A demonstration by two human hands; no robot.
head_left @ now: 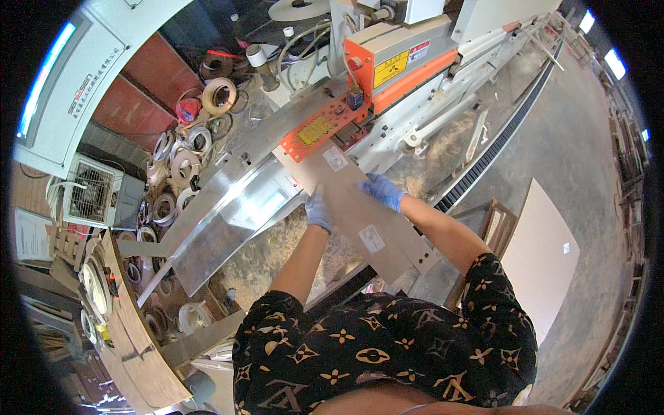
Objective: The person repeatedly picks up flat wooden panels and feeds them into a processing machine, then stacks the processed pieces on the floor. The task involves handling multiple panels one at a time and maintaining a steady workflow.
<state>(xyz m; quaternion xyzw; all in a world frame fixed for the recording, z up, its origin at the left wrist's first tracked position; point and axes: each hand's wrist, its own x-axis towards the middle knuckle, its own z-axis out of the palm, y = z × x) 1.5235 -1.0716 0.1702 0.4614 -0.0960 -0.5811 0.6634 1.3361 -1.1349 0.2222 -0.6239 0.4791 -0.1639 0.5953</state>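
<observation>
A long beige-grey board (pixel 348 201) with two white labels lies between my hands, slanting from the machine toward my body. My gloved left hand (pixel 318 209) grips its left edge. On the opposite edge my right hand (pixel 384 192), also in a blue glove, holds the board, its fingers partly over the top. The board's far end meets the orange guard plate (pixel 315 131) of the machine, next to a shiny metal table (pixel 228 200). Dark holes show near the board's near right corner.
Many rolls of edge banding (pixel 185 168) crowd the floor at left. A white control cabinet (pixel 76 76) stands far left. The long orange and white machine (pixel 408 55) runs to the far right. A large pale panel (pixel 543 256) leans at right, near a black roller track (pixel 501 135).
</observation>
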